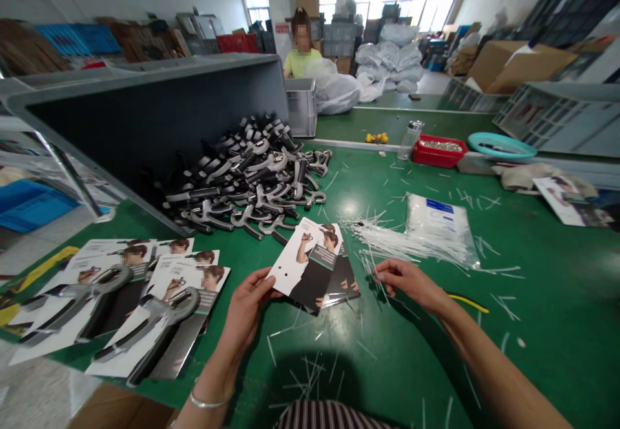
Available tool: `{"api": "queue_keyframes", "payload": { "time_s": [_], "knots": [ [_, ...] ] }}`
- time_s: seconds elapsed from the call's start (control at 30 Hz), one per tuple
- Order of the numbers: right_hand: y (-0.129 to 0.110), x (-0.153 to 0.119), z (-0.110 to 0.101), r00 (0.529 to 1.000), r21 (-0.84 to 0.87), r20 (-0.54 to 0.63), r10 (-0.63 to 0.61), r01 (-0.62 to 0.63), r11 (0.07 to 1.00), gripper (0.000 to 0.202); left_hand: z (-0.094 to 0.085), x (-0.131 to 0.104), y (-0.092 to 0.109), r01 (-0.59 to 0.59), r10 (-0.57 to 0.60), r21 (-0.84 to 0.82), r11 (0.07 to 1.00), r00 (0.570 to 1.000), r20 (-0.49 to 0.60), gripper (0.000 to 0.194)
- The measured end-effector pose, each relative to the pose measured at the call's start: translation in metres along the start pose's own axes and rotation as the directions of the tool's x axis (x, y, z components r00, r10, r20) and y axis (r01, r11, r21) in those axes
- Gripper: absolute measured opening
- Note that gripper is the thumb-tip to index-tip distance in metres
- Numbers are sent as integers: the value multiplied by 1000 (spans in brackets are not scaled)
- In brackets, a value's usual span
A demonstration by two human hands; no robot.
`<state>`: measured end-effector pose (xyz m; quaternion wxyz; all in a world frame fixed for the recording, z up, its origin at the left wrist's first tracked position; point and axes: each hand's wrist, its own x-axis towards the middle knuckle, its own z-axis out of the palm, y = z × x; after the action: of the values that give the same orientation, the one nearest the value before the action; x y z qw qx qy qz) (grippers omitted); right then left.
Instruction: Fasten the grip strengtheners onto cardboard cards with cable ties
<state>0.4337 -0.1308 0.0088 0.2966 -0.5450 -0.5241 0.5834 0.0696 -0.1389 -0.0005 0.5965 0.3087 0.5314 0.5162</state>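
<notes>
My left hand (250,301) pinches a printed card (310,262) by its left edge, above the green table. Another card (346,280) shows from under its right side. My right hand (405,280) is closed, thumb against fingers, on thin white cable ties (380,279); how many is unclear. Beyond it lies a loose heap of cable ties (394,238), spilling from a clear plastic bag (436,225). At the left, hand grips (167,316) rest on overlapping printed cards (145,280). More black and grey hand grips (261,180) are heaped near the middle.
A large grey crate (159,112) lies tipped on its side behind the heap. At the back right stand a clear jar (411,138), a red tray (440,151) and a turquoise dish (501,146). Tie offcuts litter the table (547,325). A person (300,61) sits across.
</notes>
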Motion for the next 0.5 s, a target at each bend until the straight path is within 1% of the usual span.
{"api": "queue_keyframes", "payload": {
  "time_s": [0.1, 0.2, 0.3, 0.37, 0.43, 0.5],
  "knots": [
    [-10, 1, 9, 1000, 28, 18, -23, 22, 999, 33, -2, 2, 11, -30, 30, 31, 999, 1000, 2, 43],
    [-19, 6, 21, 997, 104, -15, -81, 82, 991, 31, -2, 3, 20, -71, 71, 99, 993, 997, 7, 38],
    [-28, 13, 36, 991, 227, -57, -118, 128, 965, 32, 3, 2, 25, -92, 83, 156, 983, 995, 61, 36],
    [-38, 16, 49, 982, 256, -101, -159, 181, 950, 32, 10, -1, 25, -99, 80, 165, 981, 990, 115, 36],
    [-50, 18, 65, 954, 215, -185, -236, 274, 937, 29, 18, -3, 25, -93, 65, 166, 982, 983, 169, 38],
    [-63, 17, 81, 902, 118, -269, -337, 378, 918, 26, 25, -4, 24, -81, 44, 169, 982, 976, 211, 39]
  ]
}}
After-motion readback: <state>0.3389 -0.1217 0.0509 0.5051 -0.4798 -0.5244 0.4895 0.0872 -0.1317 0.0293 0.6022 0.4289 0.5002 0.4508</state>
